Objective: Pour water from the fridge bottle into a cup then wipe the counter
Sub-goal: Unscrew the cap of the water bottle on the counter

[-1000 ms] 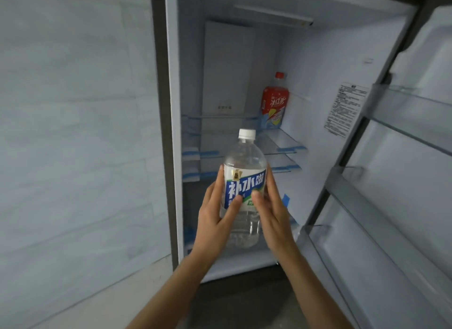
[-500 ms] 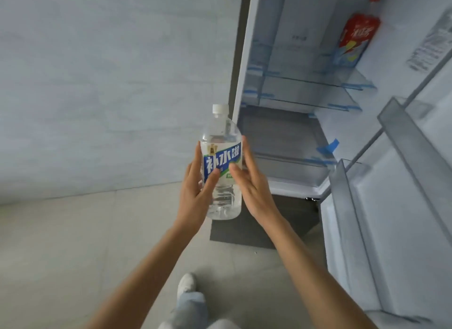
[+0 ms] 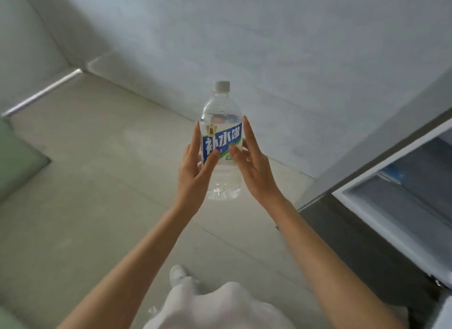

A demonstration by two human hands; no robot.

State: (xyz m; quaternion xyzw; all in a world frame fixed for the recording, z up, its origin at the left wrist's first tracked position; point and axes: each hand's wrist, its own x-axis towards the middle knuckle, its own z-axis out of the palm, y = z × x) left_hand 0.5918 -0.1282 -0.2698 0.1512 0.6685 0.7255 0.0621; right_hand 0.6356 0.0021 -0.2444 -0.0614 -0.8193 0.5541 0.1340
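A: Start at the bottom of the frame; what's nearest?

B: A pale trouser leg (image 3: 220,306) at the bottom centre, and a white shoe (image 3: 177,274) just above it on the tiled floor (image 3: 85,181); two bare forearms rise from the lower corners and converge at the middle.

A: And the hands?

B: The left hand (image 3: 192,174) and the right hand (image 3: 253,172) sit on opposite sides of the water bottle (image 3: 221,145) at the frame's centre; the fingers look nearly straight, pressed flat against the label, with each thumb laid across the front; I'd call it a two-palmed clamp, not a wrap, each hand pressing rather than curling round.

A: Why carry it that way?

B: My guess: the bottle is broad and nearly full, so squeezing from both sides keeps it upright and steady; its white cap (image 3: 221,85) is on, so nothing can spill yet.

A: Where does the bottle sit relative to the grip?

B: The palms cover its middle and lower half; the fingertips reach the label's upper edge; the shoulder, neck and cap stand free above, and the rounded base shows below between the wrists; it is held in the air, touching nothing else.

A: Farther back?

B: The open fridge (image 3: 391,181) occupies the right edge, well apart from the bottle; a grey wall (image 3: 269,34) fills the top; no cup or counter is in view, so pouring seems some way off.
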